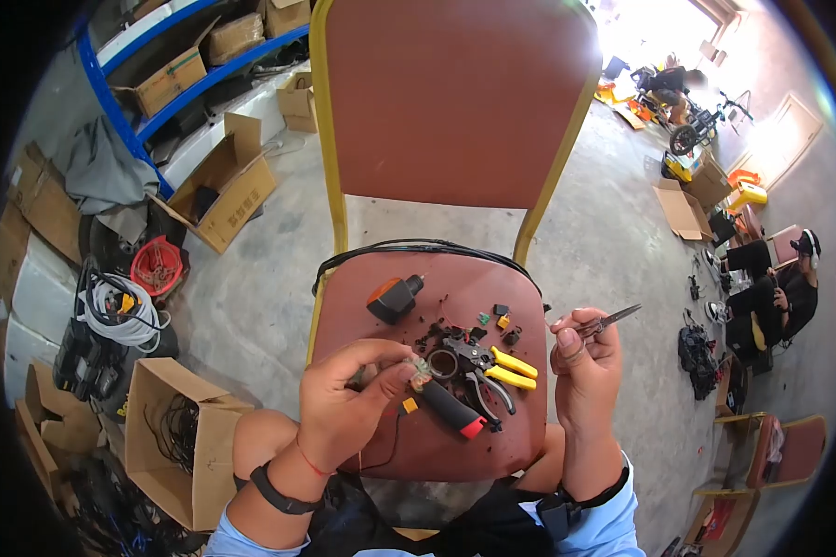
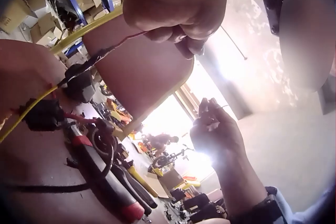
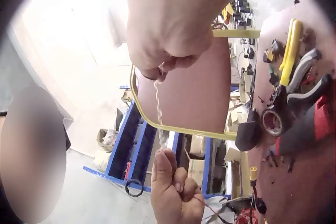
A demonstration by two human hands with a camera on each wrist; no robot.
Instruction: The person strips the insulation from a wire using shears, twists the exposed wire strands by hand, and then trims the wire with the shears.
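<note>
My left hand [image 1: 358,395] pinches a pale, twisted, see-through strand [image 3: 158,106] at its lower end, above the chair seat [image 1: 344,311]. In the right wrist view the strand stretches up to the fingertips of my right hand [image 1: 587,376]. That hand also grips a slim, pointed metal tool [image 1: 613,318], its tip aimed outward to the right. From the left hand a thin red wire [image 2: 123,42] runs down to a dark, wrapped length joined to a yellow wire [image 2: 29,109]. Below the hands lie yellow-handled pliers [image 1: 513,369], a black-and-red tool handle [image 1: 450,408] and a tape roll [image 1: 443,364].
An orange-and-black lamp [image 1: 395,300] and small connectors lie on the seat. Black cable [image 1: 418,247] loops behind it, below the backrest [image 1: 455,102]. Cardboard boxes [image 1: 190,446] and blue shelving [image 1: 111,102] stand left. Seated people [image 1: 771,306] are at right.
</note>
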